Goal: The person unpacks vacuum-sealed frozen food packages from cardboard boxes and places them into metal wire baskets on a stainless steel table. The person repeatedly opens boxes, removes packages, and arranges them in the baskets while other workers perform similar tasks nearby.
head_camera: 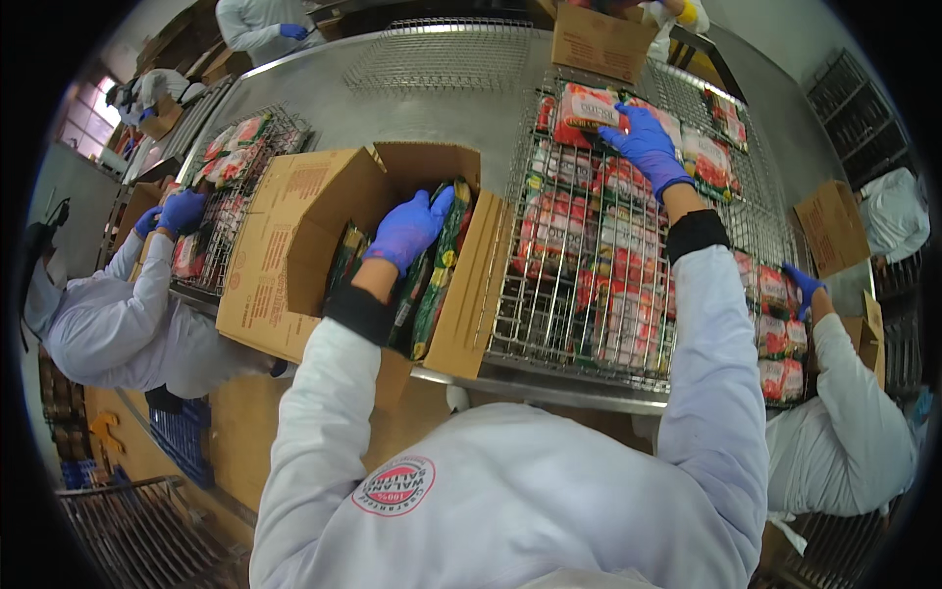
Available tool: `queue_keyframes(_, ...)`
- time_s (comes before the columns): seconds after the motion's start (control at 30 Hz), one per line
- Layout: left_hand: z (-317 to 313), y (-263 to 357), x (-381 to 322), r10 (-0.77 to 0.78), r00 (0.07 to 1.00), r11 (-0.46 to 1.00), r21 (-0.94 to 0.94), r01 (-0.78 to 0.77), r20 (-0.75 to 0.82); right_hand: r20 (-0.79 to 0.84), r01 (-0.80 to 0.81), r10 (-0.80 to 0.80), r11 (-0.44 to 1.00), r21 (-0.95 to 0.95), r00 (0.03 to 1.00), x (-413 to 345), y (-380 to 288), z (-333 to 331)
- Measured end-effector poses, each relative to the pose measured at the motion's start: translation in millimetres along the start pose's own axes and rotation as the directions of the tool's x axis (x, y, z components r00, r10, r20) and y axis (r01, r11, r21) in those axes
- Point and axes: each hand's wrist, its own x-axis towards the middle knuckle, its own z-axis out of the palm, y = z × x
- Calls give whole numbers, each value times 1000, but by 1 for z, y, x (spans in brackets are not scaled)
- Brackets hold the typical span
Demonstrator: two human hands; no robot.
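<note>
My left hand [412, 227], in a blue glove, reaches into an open cardboard box [460, 294] and rests against green-edged flat food packs [441, 276] standing on edge. Whether it grips one is hard to tell. My right hand [647, 143], gloved alike, has its thumb and fingers on the right end of a red and white plastic food pack [581, 110]. That pack lies on stacked wire racks [508, 294] to the right of the box. More such packs [556, 228] show through the wires beneath.
Empty wire racks [441, 55] lie at the back of the steel table [324, 96]. Co-workers stand on both sides and across, with gloved hands at the left racks [180, 210] and right packs [806, 287]. Another cardboard box [603, 44] stands behind my racks.
</note>
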Motion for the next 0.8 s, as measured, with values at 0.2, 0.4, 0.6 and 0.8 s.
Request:
queue_keyframes(0.2,-37,42,-78,-101,939,764,-630,-139,-330,203,209,-188,974,-89,961,73,6,27)
queue_keyframes(0.4,-48,36,-175,-142,911,702,-688,-183,-388,342,71,76,915,-398,937,91,-31,28)
queue_keyframes(0.6,-21,7,-235,-182,861,868,-490,-86,-475,514,205,22,903,-379,857,86,-32,20)
queue_keyframes(0.8,-6,4,-234,-104,824,962,-267,-59,-557,528,244,-72,934,-263,846,84,-21,7)
